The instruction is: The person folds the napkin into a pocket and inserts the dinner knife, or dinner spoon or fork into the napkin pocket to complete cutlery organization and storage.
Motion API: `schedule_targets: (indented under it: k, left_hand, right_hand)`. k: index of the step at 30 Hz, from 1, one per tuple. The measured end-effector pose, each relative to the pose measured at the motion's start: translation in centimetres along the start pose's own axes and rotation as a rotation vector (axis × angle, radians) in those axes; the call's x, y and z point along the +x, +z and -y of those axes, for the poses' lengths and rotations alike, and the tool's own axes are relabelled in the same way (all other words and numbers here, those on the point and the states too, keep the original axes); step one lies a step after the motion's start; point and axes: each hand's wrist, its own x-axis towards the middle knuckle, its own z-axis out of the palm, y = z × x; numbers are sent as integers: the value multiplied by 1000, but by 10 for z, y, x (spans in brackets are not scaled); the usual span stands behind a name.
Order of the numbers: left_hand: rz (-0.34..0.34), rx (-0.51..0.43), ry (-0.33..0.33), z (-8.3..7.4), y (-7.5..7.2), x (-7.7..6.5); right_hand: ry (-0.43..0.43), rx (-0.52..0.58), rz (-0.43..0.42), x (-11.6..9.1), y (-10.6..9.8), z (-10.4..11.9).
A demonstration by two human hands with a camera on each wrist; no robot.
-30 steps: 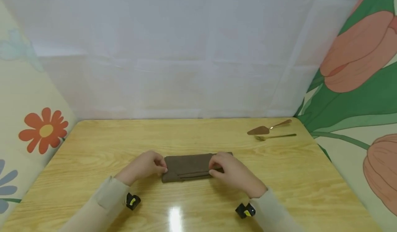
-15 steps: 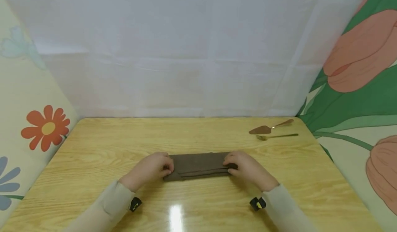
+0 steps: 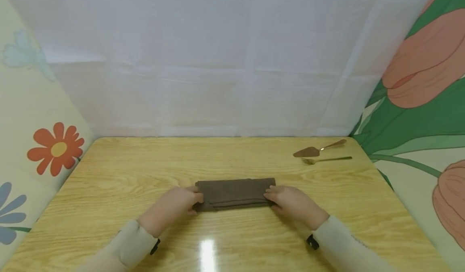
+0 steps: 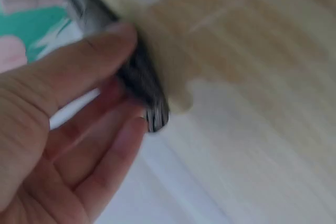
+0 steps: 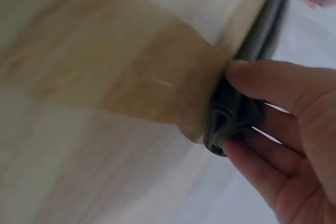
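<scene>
A dark brown cloth (image 3: 236, 190), folded into a narrow flat strip with its layers showing along the near edge, lies crosswise on the wooden table. Its left end is pinched by my left hand (image 3: 174, 206), and the left wrist view has the thumb (image 4: 100, 51) against one side with the fingers on the other. At the opposite end my right hand (image 3: 296, 204) grips the cloth the same way. In the right wrist view the rolled-looking end of the cloth (image 5: 231, 111) sits between thumb and fingers. Parts of the fingertips are hidden behind the fabric.
A cake server (image 3: 308, 152) with a brown handle lies at the table's far right. Just nearer than it is a fork (image 3: 327, 159). White sheeting (image 3: 218, 62) hangs behind the table (image 3: 145, 159), and flower-painted walls stand at both sides.
My right hand has slid rightward along the cloth to its right end. My left hand has stayed at the left end, its fingers now placed further over the edge.
</scene>
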Motion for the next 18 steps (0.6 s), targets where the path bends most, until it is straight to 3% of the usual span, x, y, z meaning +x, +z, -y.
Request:
schedule_targets:
  k: [6,9,14,18]
  left_hand:
    - [50,199,-13,-14,4,3]
    - [27,257,10,-17,6,5]
    - [-43,281,17,-13,9,14]
    - [-7,280,-12,-10,8,19]
  right_hand:
    - [-76,-156,-52,2,4,3]
    - [-90,-203,-44,5,6,3]
    - [-87,-247,-21,10,6,0]
    - [-90,-300,-22,13,6,-3]
